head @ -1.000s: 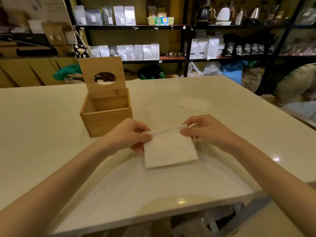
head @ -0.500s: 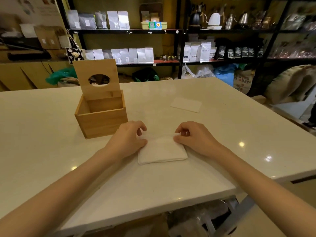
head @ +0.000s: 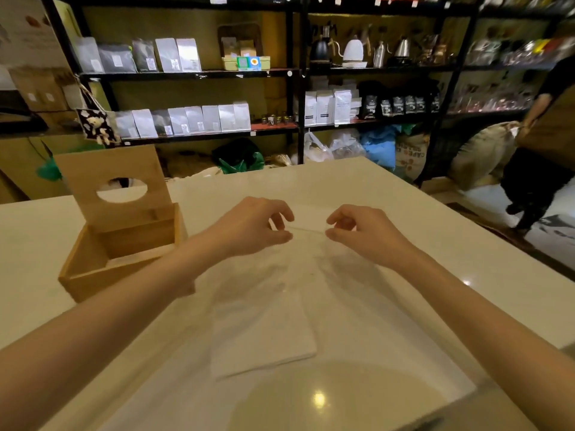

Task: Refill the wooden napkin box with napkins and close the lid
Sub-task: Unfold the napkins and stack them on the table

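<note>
Lifted off the stack, one napkin stretches between both hands.

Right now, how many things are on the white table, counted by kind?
Wooden napkin box, lid open: 1
Napkin stack, top edge pinched by left hand and right hand: 1
Total: 2

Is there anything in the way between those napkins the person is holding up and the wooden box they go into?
Nothing visible blocks the way. Both hands, left and right, pinch the top edge of the napkins, and the wooden box sits just to the left with its lid standing open. Only bare table and the left forearm lie between.
</note>
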Motion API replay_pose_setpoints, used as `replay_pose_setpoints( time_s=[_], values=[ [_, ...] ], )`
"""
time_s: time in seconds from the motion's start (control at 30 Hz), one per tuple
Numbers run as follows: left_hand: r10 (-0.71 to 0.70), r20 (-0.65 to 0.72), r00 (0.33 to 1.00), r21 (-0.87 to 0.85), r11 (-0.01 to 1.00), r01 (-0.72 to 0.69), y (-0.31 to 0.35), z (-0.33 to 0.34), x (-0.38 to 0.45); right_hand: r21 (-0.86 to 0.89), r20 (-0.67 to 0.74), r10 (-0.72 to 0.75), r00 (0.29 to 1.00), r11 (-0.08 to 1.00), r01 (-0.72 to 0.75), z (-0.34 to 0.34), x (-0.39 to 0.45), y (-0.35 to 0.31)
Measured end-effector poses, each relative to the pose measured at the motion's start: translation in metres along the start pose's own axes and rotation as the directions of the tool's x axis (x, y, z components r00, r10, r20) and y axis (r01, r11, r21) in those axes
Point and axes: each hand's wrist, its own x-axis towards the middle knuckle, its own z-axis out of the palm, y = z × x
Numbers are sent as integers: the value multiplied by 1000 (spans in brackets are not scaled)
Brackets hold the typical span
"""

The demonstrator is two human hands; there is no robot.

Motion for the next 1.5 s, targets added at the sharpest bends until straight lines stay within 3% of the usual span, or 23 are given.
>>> replay_pose_setpoints(
  time_s=[0.17, 0.37, 0.57, 0.87, 1.07, 1.23, 1.33, 1.5],
  values=[
    [31, -26, 999, 60, 998, -30, -12, 8, 60, -29, -61, -9, 998, 1000, 7, -3, 31, 25],
    [-8, -25, 1000, 212, 977, 14, -31, 45, 95, -211, 52, -80, 995, 973, 90, 11, 53, 47],
    [-54, -16, 998, 218, 974, 56, -46, 71, 90, -378, 100, -229, 968, 891, 249, 25, 57, 59],
    [-30, -83, 996, 132, 990, 40, -51, 76, 86, -561, 100, -341, 935, 757, 336, 34, 56, 64],
    [14, -158, 987, 117, 993, 5, -49, 71, 81, -392, -8, -253, 967, 891, 230, 22, 55, 51],
    [-45, -270, 962, -161, 987, 1, -40, 52, 65, -58, -42, -125, 991, 991, 123, 6, 47, 37],
    [-34, -233, 972, -229, 973, -21, -31, 28, 48, 183, -16, -54, 998, 981, 56, -4, 39, 21],
    [-119, -227, 967, -377, 926, 26, -15, 2, 12, 295, 32, -67, 997, 954, 55, -13, 20, -6]
  ],
)
